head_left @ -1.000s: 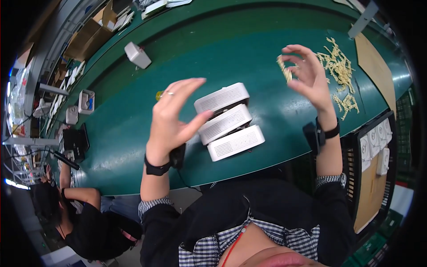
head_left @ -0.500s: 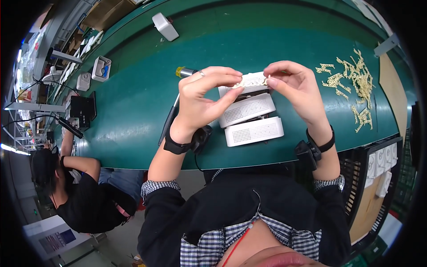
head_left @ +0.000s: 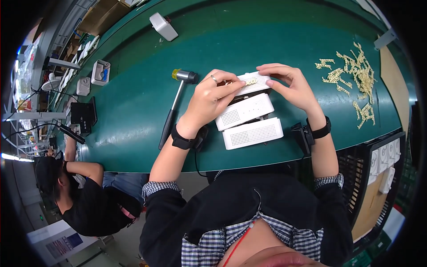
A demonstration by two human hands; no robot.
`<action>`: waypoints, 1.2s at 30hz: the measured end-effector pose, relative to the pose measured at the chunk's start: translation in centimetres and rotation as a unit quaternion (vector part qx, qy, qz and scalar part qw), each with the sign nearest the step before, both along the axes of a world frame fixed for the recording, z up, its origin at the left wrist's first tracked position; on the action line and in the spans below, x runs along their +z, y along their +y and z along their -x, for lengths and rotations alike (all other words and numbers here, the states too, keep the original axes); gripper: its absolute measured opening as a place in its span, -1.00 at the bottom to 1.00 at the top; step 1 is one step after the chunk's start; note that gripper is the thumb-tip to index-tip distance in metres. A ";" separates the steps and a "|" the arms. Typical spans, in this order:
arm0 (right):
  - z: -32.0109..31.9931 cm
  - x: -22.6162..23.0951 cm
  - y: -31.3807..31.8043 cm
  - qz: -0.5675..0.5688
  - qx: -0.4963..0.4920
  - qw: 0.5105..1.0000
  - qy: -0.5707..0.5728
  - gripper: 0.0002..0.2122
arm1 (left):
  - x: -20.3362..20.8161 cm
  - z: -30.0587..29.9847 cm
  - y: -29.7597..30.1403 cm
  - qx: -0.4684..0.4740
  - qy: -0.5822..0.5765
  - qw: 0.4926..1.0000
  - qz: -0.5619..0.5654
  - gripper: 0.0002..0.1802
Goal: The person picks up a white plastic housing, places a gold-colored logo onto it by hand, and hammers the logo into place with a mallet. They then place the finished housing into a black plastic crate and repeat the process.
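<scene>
Three white perforated plastic housings stand in a row before me: a far housing, a middle housing and a near housing. A thin pale-gold lettering strip lies along the far housing's dotted face. My left hand is closed, its thumb and fingers pinching the strip's left part, which they partly hide. At the right end of the same housing, my right hand is closed round the edge, fingers on the far side and thumb near the face.
A yellow-tipped mallet lies left of the housings. Loose gold lettering strips are heaped at the right. Another white housing sits at the back. A black crate stands at the lower right. A co-worker sits at the left.
The lettering strip has come down from between both hands onto the far housing's face. My right hand has left the strip for the housing's end. The mallet's head is now uncovered.
</scene>
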State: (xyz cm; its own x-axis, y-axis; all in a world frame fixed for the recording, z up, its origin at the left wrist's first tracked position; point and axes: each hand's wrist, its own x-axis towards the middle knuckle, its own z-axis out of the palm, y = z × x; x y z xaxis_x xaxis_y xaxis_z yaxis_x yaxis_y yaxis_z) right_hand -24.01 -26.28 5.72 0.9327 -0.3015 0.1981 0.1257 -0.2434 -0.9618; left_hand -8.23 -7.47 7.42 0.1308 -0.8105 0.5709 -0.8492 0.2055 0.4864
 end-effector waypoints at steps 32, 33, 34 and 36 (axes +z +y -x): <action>1.3 1.5 -1.2 0.307 0.052 0.950 -0.008 -0.72 | 1.5 -0.4 1.7 -0.038 -0.155 0.969 -0.189 -0.56; 1.6 1.5 -1.4 0.309 0.043 0.950 -0.005 -0.72 | 1.8 -0.6 2.2 -0.033 -0.178 0.957 -0.228 -0.52; 1.6 1.4 -1.8 0.302 0.056 0.952 -0.012 -0.71 | 1.8 -0.7 2.2 -0.040 -0.180 0.957 -0.224 -0.52; 1.3 1.2 -2.9 0.287 0.087 0.954 -0.031 -0.69 | 2.0 -0.8 2.4 -0.041 -0.096 0.970 -0.219 -0.42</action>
State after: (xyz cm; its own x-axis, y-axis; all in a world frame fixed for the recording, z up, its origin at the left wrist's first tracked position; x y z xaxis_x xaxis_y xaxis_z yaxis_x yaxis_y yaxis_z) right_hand -25.33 -29.19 6.94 0.9401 0.0311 0.3395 0.2637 -0.6975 -0.6663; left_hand -7.38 -5.06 9.43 -0.0188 -0.9841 0.1766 -0.9222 0.0853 0.3771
